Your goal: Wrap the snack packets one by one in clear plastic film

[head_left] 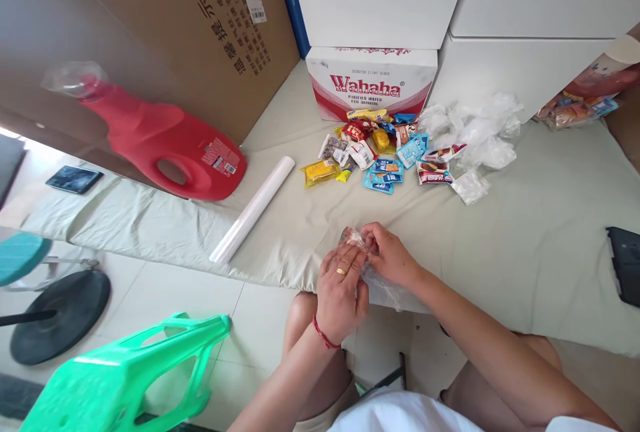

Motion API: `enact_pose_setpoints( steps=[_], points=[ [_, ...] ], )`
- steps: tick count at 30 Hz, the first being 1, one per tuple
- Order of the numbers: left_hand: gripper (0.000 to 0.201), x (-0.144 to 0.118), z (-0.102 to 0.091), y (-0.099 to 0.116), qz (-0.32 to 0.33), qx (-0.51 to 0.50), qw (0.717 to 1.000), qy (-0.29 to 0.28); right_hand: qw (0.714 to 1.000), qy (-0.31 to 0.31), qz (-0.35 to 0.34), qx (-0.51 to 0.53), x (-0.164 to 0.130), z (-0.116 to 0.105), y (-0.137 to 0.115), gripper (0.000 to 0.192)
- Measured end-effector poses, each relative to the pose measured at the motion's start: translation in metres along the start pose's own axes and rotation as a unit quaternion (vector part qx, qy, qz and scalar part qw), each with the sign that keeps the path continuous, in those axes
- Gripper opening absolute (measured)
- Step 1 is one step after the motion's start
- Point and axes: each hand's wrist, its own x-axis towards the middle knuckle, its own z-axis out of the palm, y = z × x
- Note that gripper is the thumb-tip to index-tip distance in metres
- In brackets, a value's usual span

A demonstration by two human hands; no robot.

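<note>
Both hands busy with a little clear plastic bag at the lower middle of the frame

The left hand (341, 292) and right hand (387, 255) meet right at the near edge of the cloth-covered desk (525, 245), each grip pinched tight on the same crinkly clear plastic bag (373, 279), with something reddish showing at its top, can't tell what. Further up the frame, in the middle, sits a pile of snack packets (380, 149), with loose clear bags (475, 132) just right of them and a Wahaha box (373, 82) behind. A white roll (253, 209) lies left of the hands, and a red jug (165, 142) lies on its side in the upper left. Green stool (120, 379) down in the lower left corner.
</note>
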Motion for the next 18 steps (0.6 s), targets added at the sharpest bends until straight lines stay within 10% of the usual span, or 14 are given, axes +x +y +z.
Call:
enact_pose_setpoints(
  steps=[8,11,18],
  points=[
    [0.046,-0.005,0.011,-0.004,-0.053,0.087,0.993,0.060,0.983,0.024,0.098,-0.154,-0.031,-0.026,0.005,0.050],
    [0.042,0.000,0.019,-0.011,-0.097,0.084,0.988,0.083,0.970,-0.016,0.123,-0.210,-0.042,-0.021,0.003,0.019],
    [0.072,0.005,0.036,-0.015,-0.300,0.097,0.947,0.059,0.971,0.024,0.079,-0.223,-0.044,-0.010,0.000,0.010]
  ],
)
